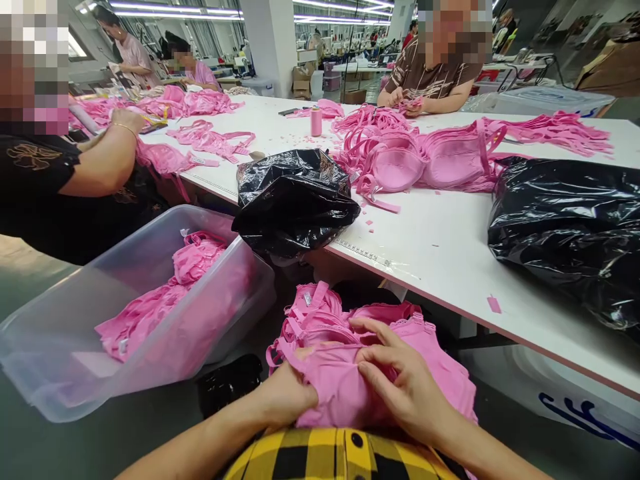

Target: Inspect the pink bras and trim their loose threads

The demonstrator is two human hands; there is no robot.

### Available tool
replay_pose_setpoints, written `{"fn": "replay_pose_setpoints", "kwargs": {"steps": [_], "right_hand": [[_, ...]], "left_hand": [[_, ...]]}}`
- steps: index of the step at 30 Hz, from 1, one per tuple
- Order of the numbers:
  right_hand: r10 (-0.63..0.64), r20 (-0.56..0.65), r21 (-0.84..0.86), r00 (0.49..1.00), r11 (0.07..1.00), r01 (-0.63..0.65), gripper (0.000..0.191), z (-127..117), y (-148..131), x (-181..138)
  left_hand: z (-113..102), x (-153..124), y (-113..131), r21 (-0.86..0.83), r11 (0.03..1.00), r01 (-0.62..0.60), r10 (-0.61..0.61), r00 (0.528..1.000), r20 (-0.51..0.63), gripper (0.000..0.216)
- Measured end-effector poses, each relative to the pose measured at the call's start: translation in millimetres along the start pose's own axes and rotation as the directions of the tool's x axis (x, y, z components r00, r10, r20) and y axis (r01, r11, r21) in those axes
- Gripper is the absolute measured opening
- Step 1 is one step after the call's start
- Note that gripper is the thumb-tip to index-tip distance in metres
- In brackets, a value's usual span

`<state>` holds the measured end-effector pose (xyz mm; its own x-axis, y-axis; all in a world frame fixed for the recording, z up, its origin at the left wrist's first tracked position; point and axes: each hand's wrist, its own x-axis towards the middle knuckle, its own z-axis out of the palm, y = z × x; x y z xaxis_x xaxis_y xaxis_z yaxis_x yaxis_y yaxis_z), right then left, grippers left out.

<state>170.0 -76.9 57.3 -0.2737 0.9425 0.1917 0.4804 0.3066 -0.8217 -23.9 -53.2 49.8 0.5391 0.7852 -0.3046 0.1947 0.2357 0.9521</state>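
Observation:
A pink bra lies across my lap, on top of more pink bras. My left hand is at its left side, with the fingers tucked under the fabric and hidden. On the other side, my right hand pinches a fold of the bra between thumb and forefinger, its other fingers curved above the cloth. Pink fabric spreads to the right of my right hand, with small hooks or tabs at its upper edge.
A clear plastic bin with pink bras stands at my left. The white table carries black plastic bags, a row of stacked pink bras and a pink thread spool. Co-workers sit at left and across.

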Motion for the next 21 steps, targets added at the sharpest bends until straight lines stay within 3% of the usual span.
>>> {"fn": "replay_pose_setpoints", "kwargs": {"steps": [4, 7, 9, 11, 16, 18, 21], "right_hand": [[-0.293, -0.093, -0.138, 0.952, 0.95, 0.279, 0.019, 12, 4, 0], [-0.386, -0.135, -0.192, 0.912, 0.914, 0.358, 0.02, 14, 8, 0], [-0.313, -0.089, -0.184, 0.945, 0.938, 0.293, 0.016, 10, 10, 2], [-0.175, 0.038, -0.177, 0.984, 0.968, 0.179, 0.013, 3, 11, 4], [0.086, 0.276, -0.069, 0.957, 0.995, -0.07, 0.012, -13, 8, 9], [0.112, 0.312, -0.011, 0.943, 0.993, -0.115, 0.015, -17, 7, 10], [0.069, 0.306, -0.063, 0.95, 0.997, -0.052, 0.016, -17, 6, 10]], "left_hand": [[3, 4, 2, 0.035, 0.999, 0.041, -0.035, 0.985, -0.168, 0.051], [5, 8, 2, 0.09, 0.993, -0.078, 0.095, 0.974, -0.204, 0.051], [4, 9, 1, 0.116, 0.985, -0.13, 0.154, 0.962, -0.227, 0.052], [2, 8, 1, 0.108, 0.987, -0.12, 0.143, 0.958, -0.247, 0.056], [-4, 1, 0, -0.01, 0.999, -0.051, 0.048, 0.983, -0.176, 0.069], [-2, 0, -2, -0.039, 0.999, -0.023, 0.018, 0.993, -0.117, 0.071], [2, 1, -4, -0.069, 0.998, 0.003, -0.01, 0.995, -0.096, 0.071]]}}
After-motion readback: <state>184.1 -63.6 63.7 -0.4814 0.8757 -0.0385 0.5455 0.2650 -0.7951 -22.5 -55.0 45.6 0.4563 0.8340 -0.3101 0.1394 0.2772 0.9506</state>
